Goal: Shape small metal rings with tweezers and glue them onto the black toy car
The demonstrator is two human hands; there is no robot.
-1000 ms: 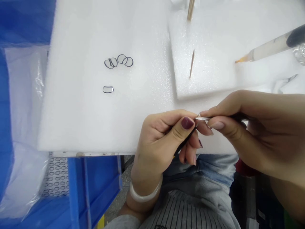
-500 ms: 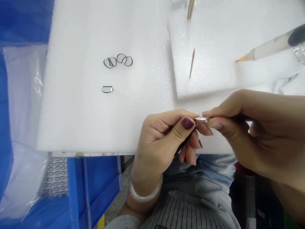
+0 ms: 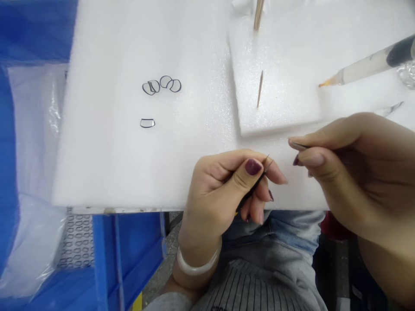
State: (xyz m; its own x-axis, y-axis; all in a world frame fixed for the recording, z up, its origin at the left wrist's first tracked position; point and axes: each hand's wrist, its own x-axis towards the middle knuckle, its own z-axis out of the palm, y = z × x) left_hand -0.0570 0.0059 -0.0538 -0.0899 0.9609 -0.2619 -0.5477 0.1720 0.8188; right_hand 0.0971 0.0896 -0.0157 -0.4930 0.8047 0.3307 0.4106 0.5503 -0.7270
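Black tweezers point(image 3: 251, 193) with two fine silver tips are pinched in my left hand point(image 3: 223, 190). Their tips stand slightly apart beyond the thumb, and nothing can be made out between them. To the right, my right hand point(image 3: 343, 172) closes thumb and forefinger on a slim metal-tipped tool point(image 3: 298, 146). Most of that tool is hidden in the hand, so its kind is unclear. A gap separates the two hands above the front edge of the white foam sheet point(image 3: 201, 116). Several thin dark-edged rings point(image 3: 166, 82) and one small dark-edged piece point(image 3: 147, 123) lie on the foam at the left.
On a second foam slab point(image 3: 292, 116) lies a wooden toothpick point(image 3: 260, 89), with more thin wooden sticks point(image 3: 258, 15) behind it. A syringe point(image 3: 363, 67) with an orange tip lies at the right. Blue bins point(image 3: 136, 255) and a plastic bag point(image 3: 35, 172) are on the left.
My right hand has drawn back to the right, taking its tool away from the tweezers' tips. My left hand has stayed nearly in place.
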